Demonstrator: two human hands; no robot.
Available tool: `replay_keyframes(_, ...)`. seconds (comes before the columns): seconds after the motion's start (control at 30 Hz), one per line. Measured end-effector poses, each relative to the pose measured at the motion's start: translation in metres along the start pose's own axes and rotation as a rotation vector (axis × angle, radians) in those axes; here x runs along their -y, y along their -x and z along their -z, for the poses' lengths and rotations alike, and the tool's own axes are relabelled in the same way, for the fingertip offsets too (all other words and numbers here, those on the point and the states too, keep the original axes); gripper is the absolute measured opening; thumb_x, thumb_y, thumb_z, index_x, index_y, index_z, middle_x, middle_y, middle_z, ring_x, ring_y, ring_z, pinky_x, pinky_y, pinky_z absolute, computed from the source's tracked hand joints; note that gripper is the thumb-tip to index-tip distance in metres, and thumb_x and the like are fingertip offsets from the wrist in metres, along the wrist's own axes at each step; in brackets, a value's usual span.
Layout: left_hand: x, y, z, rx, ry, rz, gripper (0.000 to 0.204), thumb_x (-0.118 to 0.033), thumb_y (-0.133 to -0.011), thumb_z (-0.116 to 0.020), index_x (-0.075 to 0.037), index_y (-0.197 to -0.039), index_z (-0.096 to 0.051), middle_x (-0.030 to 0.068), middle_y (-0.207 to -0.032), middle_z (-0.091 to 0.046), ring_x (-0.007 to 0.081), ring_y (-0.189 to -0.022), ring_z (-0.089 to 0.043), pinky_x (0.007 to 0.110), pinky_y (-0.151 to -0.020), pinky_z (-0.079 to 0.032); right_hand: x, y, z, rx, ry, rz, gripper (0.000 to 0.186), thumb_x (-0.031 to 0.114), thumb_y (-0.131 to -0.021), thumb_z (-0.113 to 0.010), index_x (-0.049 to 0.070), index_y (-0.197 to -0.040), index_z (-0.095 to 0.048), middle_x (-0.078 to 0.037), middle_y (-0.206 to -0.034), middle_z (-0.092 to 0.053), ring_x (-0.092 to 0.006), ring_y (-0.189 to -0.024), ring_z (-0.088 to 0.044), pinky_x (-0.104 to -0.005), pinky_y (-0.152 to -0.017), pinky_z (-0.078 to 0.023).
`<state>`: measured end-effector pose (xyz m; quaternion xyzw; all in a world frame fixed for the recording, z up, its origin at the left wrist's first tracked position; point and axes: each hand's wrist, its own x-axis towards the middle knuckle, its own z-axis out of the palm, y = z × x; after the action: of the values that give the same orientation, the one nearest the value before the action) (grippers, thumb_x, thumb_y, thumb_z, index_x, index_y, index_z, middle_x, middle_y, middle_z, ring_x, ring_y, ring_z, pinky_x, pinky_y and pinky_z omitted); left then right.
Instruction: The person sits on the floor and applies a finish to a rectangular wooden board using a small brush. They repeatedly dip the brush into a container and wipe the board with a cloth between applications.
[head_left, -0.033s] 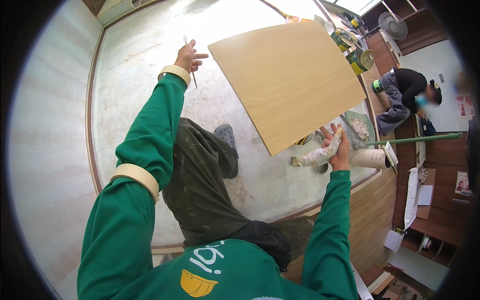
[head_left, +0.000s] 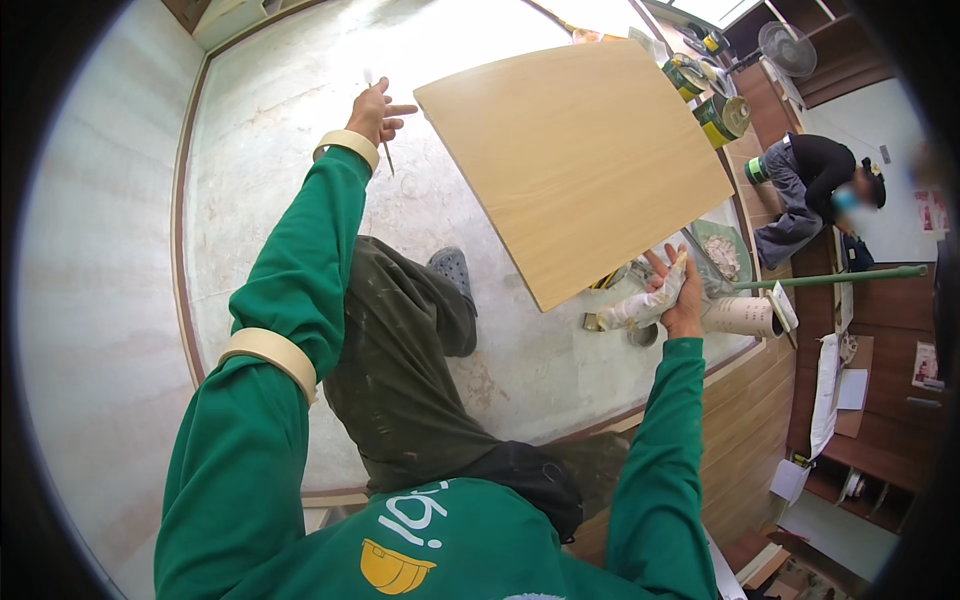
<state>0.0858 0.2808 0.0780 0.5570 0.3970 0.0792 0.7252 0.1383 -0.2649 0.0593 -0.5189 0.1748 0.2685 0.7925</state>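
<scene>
My left hand (head_left: 370,113) has a thin paintbrush (head_left: 389,155) with a pale tip pinched in it, some fingers stretched toward the board. A flat, light wooden board (head_left: 580,165) fills the space between my hands, its left corner close to my left fingertips. My right hand (head_left: 684,302) grips a crumpled whitish wrapped bundle (head_left: 645,303) with a squarish brown end; what is inside is hidden. Its fingertips are at the board's near right edge, and I cannot tell whether they touch it. Rolls of masking tape (head_left: 268,352) ring my left arm at the wrist and elbow.
Green cans (head_left: 712,120) stand beyond the board's right side. Near my right hand are a tray of pale scraps (head_left: 722,250), a beige cylinder (head_left: 738,316) and a green pole (head_left: 830,278). A person in dark clothes (head_left: 810,185) bends over at the right. A pale wall (head_left: 110,250) rises left.
</scene>
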Motion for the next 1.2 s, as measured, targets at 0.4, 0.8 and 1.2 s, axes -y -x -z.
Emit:
replay_keyframes(0.4,-0.019,-0.003,-0.008,-0.048,0.053,-0.063,0.067,-0.041,-0.108,-0.031,0.013,-0.147,-0.024,0.0369,-0.106,-0.067,0.0088,-0.051,-0.041,0.02,-0.039,-0.032,0.017,-0.039,0.013,0.107,-0.101,0.042,0.056,0.044,-0.099,-0.06,0.014,-0.143,-0.046,-0.023,-0.125,-0.064,-0.0133,-0.054,-0.055,-0.0297,-0.048,-0.049)
replay_keyframes(0.8,-0.029,-0.011,-0.03,-0.068,0.029,-0.141,0.064,-0.042,-0.108,-0.032,0.01,-0.146,-0.03,0.0395,-0.101,-0.066,0.0094,-0.048,-0.041,0.021,-0.039,-0.03,0.01,-0.024,0.018,0.09,-0.078,0.057,0.052,0.038,-0.102,-0.054,0.011,-0.145,-0.042,-0.024,-0.128,-0.063,-0.0146,-0.055,-0.058,-0.0323,-0.049,-0.051)
replay_keyframes(1.2,-0.023,-0.011,-0.025,-0.261,-0.042,-0.182,0.055,-0.039,-0.108,-0.034,0.009,-0.134,-0.04,0.0344,-0.093,-0.07,0.0091,-0.043,-0.044,0.021,-0.037,-0.033,0.008,0.007,0.026,0.081,-0.059,0.062,0.054,0.038,-0.104,-0.049,0.009,-0.148,-0.04,-0.025,-0.136,-0.058,-0.0136,-0.058,-0.058,-0.0298,-0.049,-0.051)
